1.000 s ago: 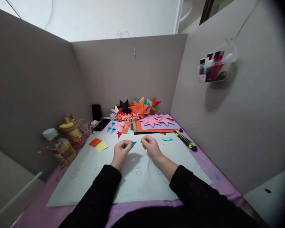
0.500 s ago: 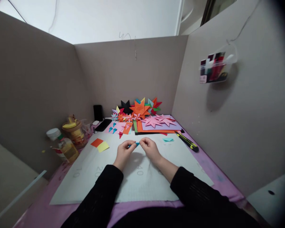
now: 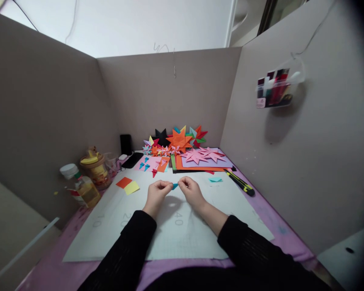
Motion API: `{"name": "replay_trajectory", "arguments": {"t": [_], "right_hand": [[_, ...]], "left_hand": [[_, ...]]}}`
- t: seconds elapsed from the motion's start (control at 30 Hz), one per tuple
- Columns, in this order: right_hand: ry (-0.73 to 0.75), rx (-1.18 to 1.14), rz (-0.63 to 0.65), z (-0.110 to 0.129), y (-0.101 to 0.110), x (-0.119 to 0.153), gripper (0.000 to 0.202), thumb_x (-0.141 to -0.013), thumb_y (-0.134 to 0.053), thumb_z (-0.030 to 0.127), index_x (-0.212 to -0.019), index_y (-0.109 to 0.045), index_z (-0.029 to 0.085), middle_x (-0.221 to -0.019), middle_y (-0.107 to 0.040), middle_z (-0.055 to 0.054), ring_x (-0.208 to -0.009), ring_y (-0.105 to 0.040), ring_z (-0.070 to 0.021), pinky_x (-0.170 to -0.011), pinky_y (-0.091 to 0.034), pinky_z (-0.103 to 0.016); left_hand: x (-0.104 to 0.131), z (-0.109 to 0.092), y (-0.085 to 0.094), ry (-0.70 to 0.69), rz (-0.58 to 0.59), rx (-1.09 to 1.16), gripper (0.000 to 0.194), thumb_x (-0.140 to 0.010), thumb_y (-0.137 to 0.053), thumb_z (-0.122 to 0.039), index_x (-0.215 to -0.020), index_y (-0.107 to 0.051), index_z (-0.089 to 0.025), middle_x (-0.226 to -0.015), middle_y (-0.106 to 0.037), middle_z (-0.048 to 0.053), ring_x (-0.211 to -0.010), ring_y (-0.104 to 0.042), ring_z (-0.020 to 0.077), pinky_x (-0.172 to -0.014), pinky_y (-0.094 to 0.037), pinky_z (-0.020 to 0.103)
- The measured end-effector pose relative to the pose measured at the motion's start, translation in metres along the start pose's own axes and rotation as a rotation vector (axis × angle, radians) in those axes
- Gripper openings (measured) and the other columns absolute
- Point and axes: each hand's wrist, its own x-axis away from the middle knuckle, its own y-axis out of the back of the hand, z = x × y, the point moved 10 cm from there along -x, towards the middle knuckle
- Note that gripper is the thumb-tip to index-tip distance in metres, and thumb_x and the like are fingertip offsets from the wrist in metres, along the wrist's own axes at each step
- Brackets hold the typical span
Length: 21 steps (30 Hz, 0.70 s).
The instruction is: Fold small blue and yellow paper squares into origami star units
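Between both hands, above the white marked sheet (image 3: 164, 242), is a small piece of folded blue paper (image 3: 175, 186). My left hand (image 3: 158, 193) pinches its left side between thumb and forefinger. From the right, my right hand (image 3: 191, 191) pinches its other end. The fingers hide part of the paper. A light teal folded paper (image 3: 215, 180) lies to the right of my right hand. Left of my left hand rest an orange paper square (image 3: 124, 182) and a yellow paper square (image 3: 131, 187). Small blue folded pieces (image 3: 147, 166) sit on a pink sheet (image 3: 151, 161) farther back.
Folded paper stars (image 3: 179, 139) stand at the back, with pink stars (image 3: 195, 156) on stacked coloured sheets. A yellow-black utility knife (image 3: 241, 184) lies right. A bottle (image 3: 86, 190), a jar (image 3: 95, 171) and a phone (image 3: 132, 160) are left. Grey panels (image 3: 170, 97) enclose the table.
My left hand has shifted slightly left along the blue paper, and more of the paper shows between the hands. My right hand keeps its pinch. The view has moved slightly.
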Motion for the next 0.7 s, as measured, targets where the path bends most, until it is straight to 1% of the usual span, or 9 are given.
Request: {"name": "replay_trajectory", "arguments": {"t": [0.2, 0.37, 0.43, 0.53, 0.63, 0.7], "right_hand": [[-0.021, -0.015, -0.001, -0.003, 0.002, 0.0, 0.017, -0.077, -0.05, 0.03, -0.066, -0.051, 0.018, -0.064, -0.049, 0.001, -0.062, -0.045, -0.0126, -0.059, -0.038, -0.024], [-0.028, -0.048, 0.021, -0.005, -0.001, 0.0, 0.019, -0.075, -0.055, 0.035, -0.076, -0.059, 0.017, -0.074, -0.059, -0.003, -0.07, -0.052, -0.0154, -0.066, -0.042, -0.026], [-0.037, -0.037, 0.031, -0.007, -0.002, -0.001, 0.02, -0.075, -0.055, 0.036, -0.073, -0.06, 0.016, -0.073, -0.06, -0.004, -0.07, -0.053, -0.0158, -0.065, -0.042, -0.027], [-0.056, -0.025, 0.027, -0.01, -0.001, -0.001, 0.021, -0.075, -0.054, 0.035, -0.067, -0.06, 0.017, -0.066, -0.058, -0.002, -0.065, -0.052, -0.0152, -0.062, -0.042, -0.027], [-0.06, -0.023, 0.002, -0.01, 0.003, -0.002, 0.02, -0.074, -0.054, 0.034, -0.067, -0.06, 0.017, -0.064, -0.058, -0.002, -0.063, -0.051, -0.0149, -0.06, -0.042, -0.026], [-0.056, -0.021, -0.008, -0.009, 0.004, -0.003, 0.019, -0.074, -0.054, 0.034, -0.067, -0.06, 0.017, -0.065, -0.058, -0.002, -0.063, -0.051, -0.0149, -0.059, -0.041, -0.026]], "left_hand": [[0.001, -0.001, -0.001, -0.013, 0.008, -0.007, 0.017, -0.061, -0.07, -0.027, -0.061, -0.061, -0.012, -0.072, -0.067, 0.006, -0.07, -0.062, 0.017, -0.069, -0.048, 0.03], [0.001, -0.004, 0.0, -0.039, 0.01, -0.028, 0.017, -0.062, -0.07, -0.028, -0.062, -0.062, -0.012, -0.071, -0.067, 0.007, -0.07, -0.062, 0.0171, -0.068, -0.048, 0.029], [0.001, -0.005, -0.001, -0.036, 0.022, -0.041, 0.017, -0.062, -0.07, -0.029, -0.063, -0.064, -0.012, -0.072, -0.067, 0.007, -0.071, -0.062, 0.0179, -0.069, -0.048, 0.03], [0.001, -0.005, -0.002, -0.019, 0.031, -0.048, 0.017, -0.062, -0.07, -0.029, -0.066, -0.066, -0.012, -0.079, -0.068, 0.009, -0.076, -0.062, 0.0192, -0.072, -0.048, 0.031], [0.001, -0.006, -0.002, -0.008, 0.033, -0.045, 0.02, -0.063, -0.069, -0.03, -0.072, -0.068, -0.013, -0.087, -0.068, 0.011, -0.083, -0.062, 0.0209, -0.076, -0.047, 0.032], [0.002, -0.007, -0.002, -0.009, 0.03, -0.045, 0.021, -0.063, -0.069, -0.031, -0.074, -0.068, -0.013, -0.087, -0.068, 0.011, -0.082, -0.062, 0.0209, -0.075, -0.047, 0.032]]}}
